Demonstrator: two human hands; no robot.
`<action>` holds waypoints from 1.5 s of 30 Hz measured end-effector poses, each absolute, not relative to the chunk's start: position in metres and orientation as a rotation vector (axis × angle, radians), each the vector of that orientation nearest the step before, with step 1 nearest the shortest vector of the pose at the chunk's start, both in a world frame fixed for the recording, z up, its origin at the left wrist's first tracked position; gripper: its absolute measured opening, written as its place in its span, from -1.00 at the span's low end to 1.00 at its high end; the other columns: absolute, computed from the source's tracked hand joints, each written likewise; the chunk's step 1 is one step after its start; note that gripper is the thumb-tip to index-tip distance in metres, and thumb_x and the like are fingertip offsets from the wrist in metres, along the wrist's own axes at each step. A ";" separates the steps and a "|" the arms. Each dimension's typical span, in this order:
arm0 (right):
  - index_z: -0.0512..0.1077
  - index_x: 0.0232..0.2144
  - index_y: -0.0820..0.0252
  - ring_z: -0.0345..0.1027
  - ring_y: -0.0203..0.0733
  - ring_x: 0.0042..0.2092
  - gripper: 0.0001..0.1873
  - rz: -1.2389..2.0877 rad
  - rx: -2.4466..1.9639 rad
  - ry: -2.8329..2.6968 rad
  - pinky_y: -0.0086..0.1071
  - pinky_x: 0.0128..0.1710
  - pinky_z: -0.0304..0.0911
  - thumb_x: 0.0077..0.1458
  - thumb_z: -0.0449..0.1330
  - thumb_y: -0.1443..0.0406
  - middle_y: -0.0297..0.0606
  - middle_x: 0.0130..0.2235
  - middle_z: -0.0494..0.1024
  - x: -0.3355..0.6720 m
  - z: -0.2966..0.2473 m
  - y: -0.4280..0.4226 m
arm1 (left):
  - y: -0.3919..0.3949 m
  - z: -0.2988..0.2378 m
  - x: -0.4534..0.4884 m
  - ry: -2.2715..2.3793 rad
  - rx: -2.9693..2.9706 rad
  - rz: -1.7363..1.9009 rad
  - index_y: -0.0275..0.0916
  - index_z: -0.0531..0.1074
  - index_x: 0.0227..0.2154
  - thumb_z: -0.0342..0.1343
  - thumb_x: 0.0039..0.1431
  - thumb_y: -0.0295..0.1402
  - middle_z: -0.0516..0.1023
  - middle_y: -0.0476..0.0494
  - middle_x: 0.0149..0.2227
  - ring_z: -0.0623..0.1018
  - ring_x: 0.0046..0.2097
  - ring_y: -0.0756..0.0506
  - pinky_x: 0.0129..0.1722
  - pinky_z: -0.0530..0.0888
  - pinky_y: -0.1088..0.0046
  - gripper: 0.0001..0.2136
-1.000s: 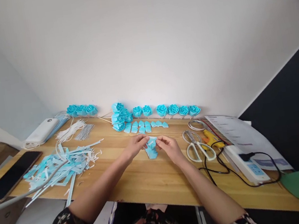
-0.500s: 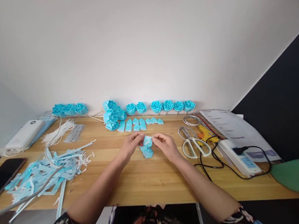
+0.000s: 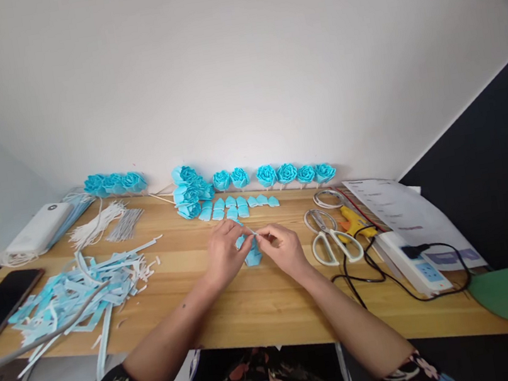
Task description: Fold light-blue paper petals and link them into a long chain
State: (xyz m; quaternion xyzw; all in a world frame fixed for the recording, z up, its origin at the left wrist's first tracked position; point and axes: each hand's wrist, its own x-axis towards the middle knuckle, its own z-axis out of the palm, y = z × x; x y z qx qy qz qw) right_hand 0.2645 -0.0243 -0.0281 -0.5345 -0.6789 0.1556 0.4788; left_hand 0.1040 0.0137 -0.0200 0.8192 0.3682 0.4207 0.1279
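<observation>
Pale wall (image 3: 216,62) and wooden table (image 3: 198,326) fill the head view, blue flowers (image 3: 266,176) lined along the table's back edge. Left hand (image 3: 225,252) and right hand (image 3: 284,249) nearly meet, closed in a pinch on a thin pale strip (image 3: 252,232); a light-blue piece (image 3: 253,258) shows between and just below them, white-handled scissors (image 3: 324,249) beside the right hand

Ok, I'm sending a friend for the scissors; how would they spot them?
Find the wooden table, then look right of the person's right hand. The scissors lie there, blades pointing toward the wall; two white loop handles set them apart from the yellow glue gun beside them.
</observation>
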 end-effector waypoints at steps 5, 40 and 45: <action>0.48 -0.39 0.15 0.32 -0.24 -0.39 -0.85 0.262 -1.272 -1.729 -0.37 -0.33 0.25 0.12 0.10 0.33 -0.29 -0.44 0.50 0.263 -0.026 -0.026 | 0.014 -0.020 0.103 1.075 2.404 1.230 -0.21 0.48 -0.39 0.09 0.16 -0.32 0.48 -0.11 -0.40 0.44 -0.25 -0.10 -0.22 0.34 0.34 -0.88; 0.49 -0.41 0.15 0.34 -0.23 -0.39 -0.85 0.288 -1.319 -1.721 -0.37 -0.33 0.23 0.09 0.11 0.33 -0.28 -0.45 0.52 0.266 -0.031 -0.023 | 0.019 -0.023 0.105 1.084 2.300 1.215 -0.24 0.41 -0.50 0.05 0.10 -0.45 0.43 -0.04 -0.50 0.42 -0.37 -0.04 -0.29 0.32 0.42 -0.89; 0.48 -0.45 0.19 0.35 -0.25 -0.44 -0.81 0.597 -1.362 -1.447 -0.42 -0.42 0.23 0.07 0.13 0.23 -0.29 -0.45 0.55 0.273 -0.032 -0.018 | 0.024 0.005 0.075 1.179 2.222 1.236 -0.25 0.39 -0.51 0.02 0.08 -0.43 0.44 -0.03 -0.50 0.41 -0.40 -0.02 -0.34 0.34 0.47 -0.89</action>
